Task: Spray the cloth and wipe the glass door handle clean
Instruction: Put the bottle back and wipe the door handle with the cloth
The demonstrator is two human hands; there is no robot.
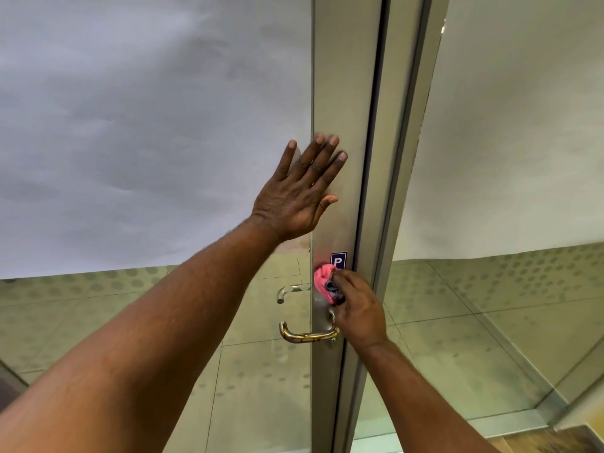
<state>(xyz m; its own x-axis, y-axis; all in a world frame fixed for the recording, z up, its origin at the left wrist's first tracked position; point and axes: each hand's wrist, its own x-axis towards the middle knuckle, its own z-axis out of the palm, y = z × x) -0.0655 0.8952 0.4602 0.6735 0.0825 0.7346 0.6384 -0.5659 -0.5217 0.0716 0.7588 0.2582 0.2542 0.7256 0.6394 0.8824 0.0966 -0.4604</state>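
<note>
A metal lever handle (pixel 307 335) juts left from the grey door stile (pixel 346 93), low in the view. My right hand (pixel 359 313) grips a bunched pink cloth (pixel 322 280) and presses it on the stile just above the handle's base, below a small blue sign (pixel 338 259). My left hand (pixel 299 191) lies flat with fingers spread across the edge of the stile and the glass, well above the handle. No spray bottle is in view.
The glass door (pixel 147 125) has a frosted upper panel. A second handle (pixel 289 291) shows through the glass on the far side. To the right stands the door frame (pixel 405 158) and another glass panel, with tiled floor (pixel 457 338) beyond.
</note>
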